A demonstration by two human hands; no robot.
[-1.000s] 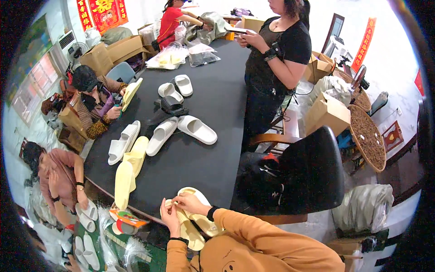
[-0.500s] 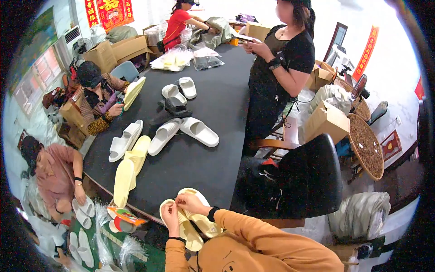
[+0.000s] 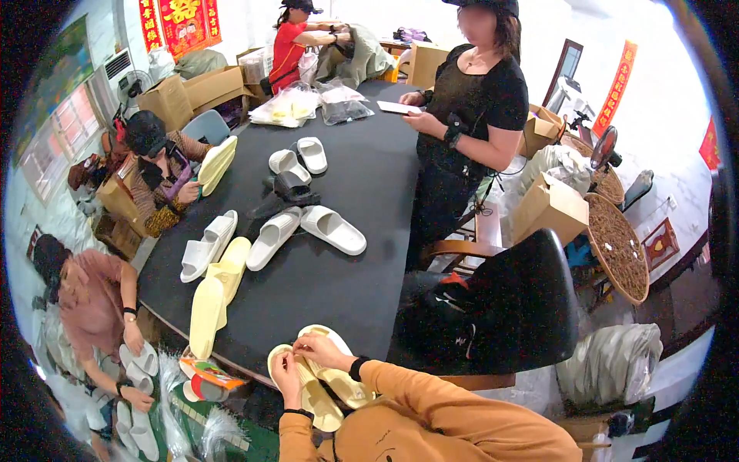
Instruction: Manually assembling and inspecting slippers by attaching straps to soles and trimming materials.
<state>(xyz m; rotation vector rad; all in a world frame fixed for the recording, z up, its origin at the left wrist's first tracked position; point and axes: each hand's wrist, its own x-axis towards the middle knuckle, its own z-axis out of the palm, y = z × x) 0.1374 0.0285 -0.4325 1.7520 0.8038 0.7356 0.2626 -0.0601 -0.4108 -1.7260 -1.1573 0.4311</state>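
Observation:
A pair of pale yellow slippers lies in front of me at the table's near edge: the left slipper (image 3: 320,406) and the right slipper (image 3: 350,389), side by side. Over the far end of the left one, my left hand (image 3: 287,377) has its fingers pinched together. My right hand (image 3: 326,351) reaches across the right slipper, its fingertips bent and closed close to those of the left. What the fingertips hold, if anything, is too small to make out.
On the black table (image 3: 323,296) lie more yellow slippers (image 3: 206,308), white slippers (image 3: 332,229) and a black slipper (image 3: 286,196). Plastic bags (image 3: 286,105) sit at the far end. A black chair (image 3: 531,308) stands right. Several co-workers surround the table.
My hands stay at the slippers with only slight finger movement. The co-worker in black lowers a white flat thing. At lower left, a co-worker's second hand comes into sight near the white slippers.

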